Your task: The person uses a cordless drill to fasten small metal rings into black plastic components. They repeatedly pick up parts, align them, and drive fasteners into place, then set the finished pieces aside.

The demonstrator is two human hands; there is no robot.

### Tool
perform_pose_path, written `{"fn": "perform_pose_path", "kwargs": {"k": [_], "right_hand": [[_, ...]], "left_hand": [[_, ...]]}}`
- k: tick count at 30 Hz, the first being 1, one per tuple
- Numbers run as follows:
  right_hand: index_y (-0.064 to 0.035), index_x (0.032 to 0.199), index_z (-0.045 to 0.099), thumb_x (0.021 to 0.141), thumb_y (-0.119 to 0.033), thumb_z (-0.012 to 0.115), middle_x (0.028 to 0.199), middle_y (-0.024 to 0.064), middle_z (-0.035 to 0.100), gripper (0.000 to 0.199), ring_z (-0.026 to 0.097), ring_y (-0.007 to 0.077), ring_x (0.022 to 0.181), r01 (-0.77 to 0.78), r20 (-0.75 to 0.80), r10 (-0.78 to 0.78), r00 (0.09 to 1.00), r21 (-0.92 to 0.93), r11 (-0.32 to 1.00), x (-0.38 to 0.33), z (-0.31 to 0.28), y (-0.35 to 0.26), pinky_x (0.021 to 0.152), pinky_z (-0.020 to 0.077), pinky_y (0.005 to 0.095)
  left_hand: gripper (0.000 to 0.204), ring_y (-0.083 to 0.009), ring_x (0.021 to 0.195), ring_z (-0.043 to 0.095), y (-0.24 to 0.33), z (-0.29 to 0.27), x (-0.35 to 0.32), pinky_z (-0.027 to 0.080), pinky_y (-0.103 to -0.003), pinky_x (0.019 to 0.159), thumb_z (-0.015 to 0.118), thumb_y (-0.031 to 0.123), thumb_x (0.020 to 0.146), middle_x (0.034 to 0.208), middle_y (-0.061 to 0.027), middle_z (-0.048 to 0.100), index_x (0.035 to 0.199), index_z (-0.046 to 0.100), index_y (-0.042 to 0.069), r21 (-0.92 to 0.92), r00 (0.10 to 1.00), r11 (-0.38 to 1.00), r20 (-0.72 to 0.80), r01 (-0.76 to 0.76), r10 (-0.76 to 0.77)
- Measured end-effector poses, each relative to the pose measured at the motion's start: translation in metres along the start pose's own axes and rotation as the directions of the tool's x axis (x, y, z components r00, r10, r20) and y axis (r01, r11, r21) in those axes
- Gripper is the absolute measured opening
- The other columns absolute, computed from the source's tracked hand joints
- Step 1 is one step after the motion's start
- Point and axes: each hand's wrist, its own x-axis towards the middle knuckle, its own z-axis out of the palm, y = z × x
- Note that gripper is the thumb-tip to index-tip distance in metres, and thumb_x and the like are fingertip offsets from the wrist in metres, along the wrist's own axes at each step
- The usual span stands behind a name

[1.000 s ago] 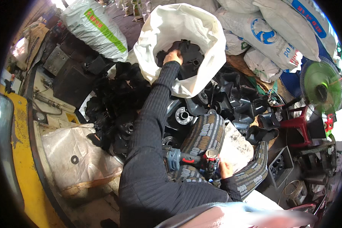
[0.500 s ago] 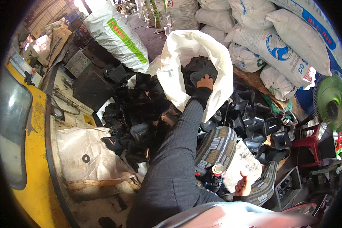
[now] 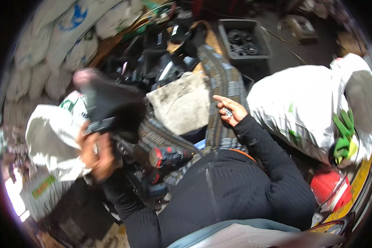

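At the left, my left hand (image 3: 97, 153) grips a black moulded part (image 3: 118, 105) by its lower edge; motion blurs both, hiding the part's exact shape. Beside that hand is the open white sack (image 3: 45, 136). My right hand (image 3: 233, 111) is raised over my right leg, index finger extended and the other fingers curled around a small shiny metal piece (image 3: 227, 112). Between my patterned trouser legs lies a stained whitish cloth (image 3: 180, 101). A red and black cordless power tool (image 3: 167, 157) rests near my lap.
A grey crate (image 3: 265, 56) with black rings is at the back. Black moulded parts (image 3: 153, 66) lie beyond the cloth. A full white sack (image 3: 291, 103) stands at right with a green glove (image 3: 343, 136) on it, near a red object (image 3: 330, 188). Stacked sacks (image 3: 49, 49) fill the far left.
My left hand has come out of the white sack with a black part in it. The view has swung right; my right hand now shows further forward, above my leg.
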Motion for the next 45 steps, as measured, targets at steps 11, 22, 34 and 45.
{"fn": "perform_pose_path", "kwargs": {"k": [11, 22, 34, 45], "right_hand": [[-0.0073, 0.11, 0.067, 0.094, -0.022, 0.059, 0.056, -0.0103, 0.04, 0.023, 0.022, -0.0001, 0.039, 0.427, -0.404, -0.573, 0.713, -0.398, 0.812, 0.037, -0.104, -0.095, 0.036, 0.0162, 0.02], [-0.0135, 0.108, 0.071, 0.081, -0.031, 0.067, 0.117, 0.0112, 0.065, 0.033, 0.061, 0.03, 0.111, -0.718, -0.458, -0.618, 0.639, -0.643, -0.265, 0.237, -0.137, -0.261, 0.089, 0.0501, 0.044], [-0.0094, 0.106, 0.07, 0.079, -0.045, 0.065, 0.108, 0.0158, 0.067, 0.045, 0.063, 0.0338, 0.104, -0.658, -0.264, -0.679, 0.685, -0.624, -0.421, 0.239, -0.161, -0.265, 0.087, 0.0499, 0.0427], [-0.0015, 0.087, 0.071, 0.084, -0.034, 0.071, 0.072, -0.0005, 0.064, 0.033, 0.055, 0.0097, 0.062, 0.343, 0.271, -0.213, 0.939, -0.779, 0.525, 0.106, 0.042, -0.026, 0.058, 0.0444, 0.0265]], "left_hand": [[0.038, -0.0269, 0.102, 0.063, 0.01, 0.104, -0.077, 0.049, -0.033, 0.084, 0.07, 0.015, 0.083, 0.109, -0.0169, 0.064, 0.115, 0.06, -0.002, -0.193, 0.804, 0.918, 0.566, 0.346, -0.184], [0.035, -0.0333, 0.078, 0.061, 0.096, 0.002, -0.163, 0.05, -0.036, 0.068, 0.065, 0.002, 0.06, 0.089, -0.0166, 0.056, 0.094, 0.061, -0.001, 0.175, 0.542, 0.844, 0.696, 0.507, -0.47], [0.086, -0.0304, 0.091, 0.057, 0.086, 0.032, -0.162, 0.048, -0.04, 0.076, 0.077, 0.014, 0.055, 0.101, -0.0105, 0.056, 0.136, 0.048, 0.013, 0.467, 0.53, 0.833, 0.644, 0.298, -0.551], [0.075, -0.0301, 0.084, 0.059, 0.071, 0.053, -0.142, 0.049, -0.04, 0.07, 0.075, 0.023, 0.066, 0.09, -0.0084, 0.053, 0.136, 0.049, 0.017, 0.294, 0.604, 0.906, 0.676, 0.304, -0.422]]}}
